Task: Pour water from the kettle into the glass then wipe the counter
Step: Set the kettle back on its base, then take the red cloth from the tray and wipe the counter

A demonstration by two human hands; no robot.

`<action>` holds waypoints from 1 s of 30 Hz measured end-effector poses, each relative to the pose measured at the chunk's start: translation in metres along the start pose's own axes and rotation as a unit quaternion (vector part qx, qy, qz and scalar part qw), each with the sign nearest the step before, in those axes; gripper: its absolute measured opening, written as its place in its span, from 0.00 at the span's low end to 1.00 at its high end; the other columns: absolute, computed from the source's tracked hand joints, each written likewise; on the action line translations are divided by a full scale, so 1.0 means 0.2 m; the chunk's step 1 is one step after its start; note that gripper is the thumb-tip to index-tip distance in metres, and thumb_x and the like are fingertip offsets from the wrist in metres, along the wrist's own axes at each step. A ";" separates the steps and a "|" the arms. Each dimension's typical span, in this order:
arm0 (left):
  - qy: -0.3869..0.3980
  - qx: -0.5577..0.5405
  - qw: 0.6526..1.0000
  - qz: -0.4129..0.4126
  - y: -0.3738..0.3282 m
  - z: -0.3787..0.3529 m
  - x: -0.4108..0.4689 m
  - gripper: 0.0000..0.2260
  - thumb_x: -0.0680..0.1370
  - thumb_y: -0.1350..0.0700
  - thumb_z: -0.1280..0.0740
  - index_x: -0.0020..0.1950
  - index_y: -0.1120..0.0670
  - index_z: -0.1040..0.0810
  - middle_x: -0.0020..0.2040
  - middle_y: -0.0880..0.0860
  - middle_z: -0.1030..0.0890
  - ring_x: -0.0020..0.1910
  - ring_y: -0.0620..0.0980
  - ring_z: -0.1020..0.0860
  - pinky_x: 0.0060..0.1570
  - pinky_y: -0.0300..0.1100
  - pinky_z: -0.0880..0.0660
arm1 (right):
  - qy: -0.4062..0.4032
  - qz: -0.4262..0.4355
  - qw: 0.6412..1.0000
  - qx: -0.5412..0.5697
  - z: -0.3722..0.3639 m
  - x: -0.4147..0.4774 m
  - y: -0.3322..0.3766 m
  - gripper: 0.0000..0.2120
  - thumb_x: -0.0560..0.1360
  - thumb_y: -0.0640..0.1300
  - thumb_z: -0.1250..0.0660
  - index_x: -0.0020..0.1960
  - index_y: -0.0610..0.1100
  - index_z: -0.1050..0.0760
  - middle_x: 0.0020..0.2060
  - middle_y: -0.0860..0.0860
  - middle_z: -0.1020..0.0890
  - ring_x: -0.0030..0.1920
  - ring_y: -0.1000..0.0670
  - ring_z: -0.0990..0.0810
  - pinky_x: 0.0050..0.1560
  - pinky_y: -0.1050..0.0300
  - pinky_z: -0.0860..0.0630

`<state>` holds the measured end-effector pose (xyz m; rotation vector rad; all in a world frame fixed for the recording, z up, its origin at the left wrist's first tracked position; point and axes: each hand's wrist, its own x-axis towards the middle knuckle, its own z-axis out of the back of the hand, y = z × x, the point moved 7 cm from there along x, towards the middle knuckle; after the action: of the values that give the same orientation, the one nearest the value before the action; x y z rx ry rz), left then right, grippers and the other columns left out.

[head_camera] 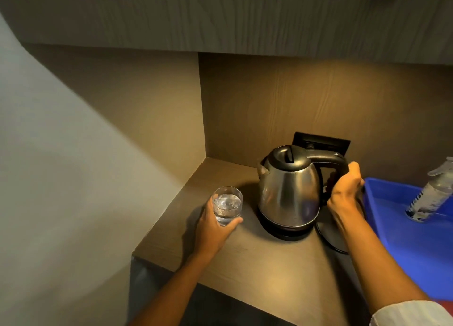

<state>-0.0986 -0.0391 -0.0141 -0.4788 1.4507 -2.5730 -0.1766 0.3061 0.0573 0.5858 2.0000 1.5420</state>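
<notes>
Head view: left hand (215,225) grips the filled glass (228,205); right hand (345,188) clasps the upright kettle (289,190) handle. Pouring looks done; wiping the counter (257,271) needs a cloth, none visible.

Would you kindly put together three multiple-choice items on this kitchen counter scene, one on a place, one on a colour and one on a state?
1. Where does the plastic bottle stand?
A. In the tray
B. Beside the glass
C. On the kettle lid

2. What colour is the tray?
A. Red
B. Blue
C. Green

3. What state is the glass in?
A. Empty
B. Tipped over
C. Holding water

Answers:
1 A, the bottle leans inside the tray at the right.
2 B, its walls and floor are bright blue.
3 C, clear water shows in it, upright in the left hand, while the right hand grips the kettle handle.
</notes>
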 end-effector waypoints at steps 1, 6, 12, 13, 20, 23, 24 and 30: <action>-0.004 0.007 1.000 -0.001 0.00 0.01 0.00 0.43 0.65 0.46 0.20 0.75 0.53 0.36 0.69 0.53 0.25 0.66 0.51 0.26 0.50 0.21 0.32 | 0.002 -0.017 1.000 0.019 0.02 0.01 -0.04 0.13 0.63 0.60 0.41 0.34 0.50 0.31 0.29 0.51 0.31 0.29 0.51 0.32 0.28 0.56 0.37; -0.005 0.006 1.000 -0.003 -0.01 0.00 0.00 0.43 0.65 0.47 0.20 0.75 0.53 0.37 0.69 0.54 0.26 0.67 0.53 0.26 0.54 0.25 0.31 | -0.002 -0.010 0.995 0.097 0.10 0.00 -0.14 0.12 0.68 0.58 0.40 0.31 0.52 0.30 0.25 0.56 0.28 0.28 0.57 0.29 0.32 0.59 0.33; -0.093 0.004 0.995 -0.046 -0.09 0.06 -0.10 0.50 0.66 0.46 0.21 0.79 0.55 0.47 0.78 0.57 0.39 0.76 0.57 0.39 0.71 0.55 0.33 | -0.002 0.004 1.000 0.021 0.13 -0.01 -0.08 0.12 0.73 0.54 0.43 0.40 0.49 0.25 0.31 0.53 0.22 0.35 0.54 0.25 0.40 0.56 0.29; -0.133 0.013 0.987 -0.092 -0.13 0.08 -0.16 0.46 0.68 0.46 0.23 0.78 0.55 0.44 0.77 0.57 0.37 0.75 0.56 0.38 0.71 0.52 0.33 | -0.015 0.025 1.000 -0.011 0.15 -0.02 -0.05 0.11 0.74 0.53 0.43 0.42 0.49 0.26 0.35 0.52 0.22 0.38 0.53 0.25 0.41 0.55 0.29; -0.069 0.040 0.942 -0.327 -0.55 -0.18 -0.44 0.19 0.72 0.56 0.31 0.63 0.49 0.26 0.63 0.50 0.22 0.64 0.46 0.26 0.64 0.44 0.32 | 0.044 0.178 0.962 -0.200 0.41 -0.21 0.16 0.04 0.73 0.47 0.34 0.47 0.52 0.23 0.42 0.55 0.19 0.44 0.54 0.21 0.40 0.57 0.26; 0.002 0.040 0.929 -0.368 -0.72 -0.39 -0.49 0.16 0.71 0.57 0.31 0.58 0.50 0.22 0.57 0.47 0.19 0.58 0.45 0.24 0.56 0.47 0.29 | 0.091 0.210 0.922 -0.312 0.59 -0.26 0.19 0.04 0.72 0.42 0.32 0.44 0.51 0.22 0.39 0.58 0.18 0.42 0.58 0.20 0.39 0.60 0.25; 0.026 0.042 0.923 -0.381 -0.78 -0.46 -0.51 0.15 0.71 0.57 0.31 0.57 0.49 0.21 0.55 0.46 0.18 0.57 0.45 0.24 0.55 0.47 0.30 | 0.086 0.212 0.905 -0.360 0.68 -0.26 0.20 0.05 0.71 0.41 0.31 0.42 0.51 0.21 0.38 0.58 0.18 0.41 0.58 0.20 0.39 0.61 0.26; 0.180 0.111 0.870 -0.445 -1.10 -0.88 -0.66 0.11 0.71 0.52 0.33 0.52 0.50 0.21 0.49 0.48 0.19 0.58 0.52 0.26 0.52 0.49 0.33 | 0.060 0.136 0.738 -0.659 1.23 -0.19 0.16 0.28 0.69 0.42 0.28 0.68 0.49 0.29 0.61 0.44 0.23 0.64 0.40 0.28 0.61 0.45 0.32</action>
<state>-0.0298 0.2543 0.0623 -0.8176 1.1409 -3.6754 0.0117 0.4703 0.0458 0.1325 0.4356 2.6578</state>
